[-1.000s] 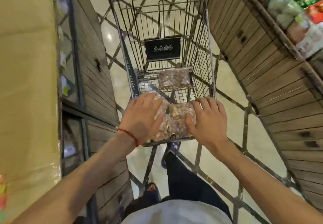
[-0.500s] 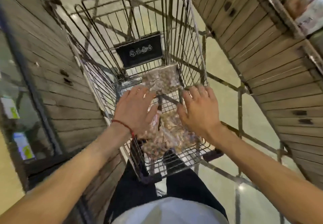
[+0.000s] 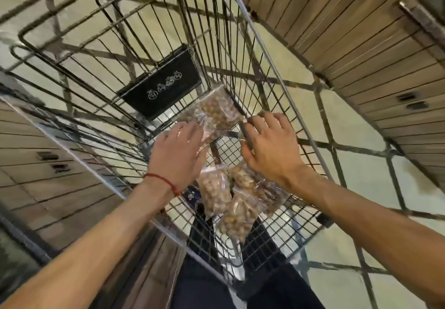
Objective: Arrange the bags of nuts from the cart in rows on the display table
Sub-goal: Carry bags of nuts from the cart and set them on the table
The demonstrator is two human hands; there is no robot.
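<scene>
Left hand, right hand beside far bag, within cart wire walls

Left hand reaches flat, right hand slightly curled, palms down.

A wire shopping cart stands on a glossy pale floor crossed by dark lines. On its mesh bottom lie clear bags of nuts. One far bag rests against the right wall below a black plaque, and a cluster of overlapping bags lies at the near end.
</scene>
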